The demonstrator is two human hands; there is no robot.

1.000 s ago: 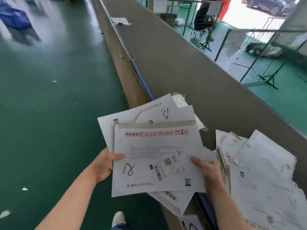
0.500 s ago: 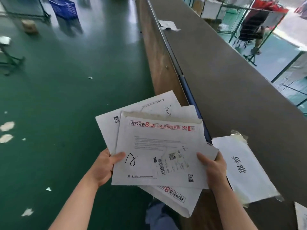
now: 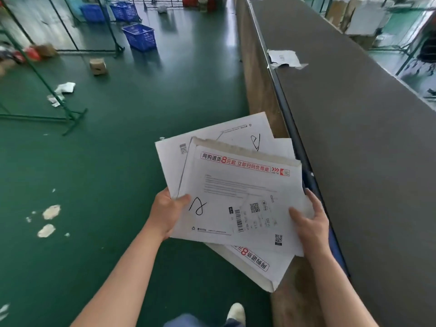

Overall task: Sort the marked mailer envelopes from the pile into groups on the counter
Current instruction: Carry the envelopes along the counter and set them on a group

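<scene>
The scene was evenly and fairly brightly lit, with soft daylight that seemed to come from the far end and right side, washing the glossy dark green floor (image 3: 113, 142) with pale glare near the blue plastic baskets (image 3: 140, 37) and leaving only faint shadows. The white paper mailer envelopes (image 3: 238, 192) in the centre were fairly sharp, their print readable, while the upper left corner and far right edge were smeared with blur. Wide-angle distortion bent the long grey bench (image 3: 354, 138) and the green metal rack frames (image 3: 42, 74) so they leaned outward toward the edges.
</scene>
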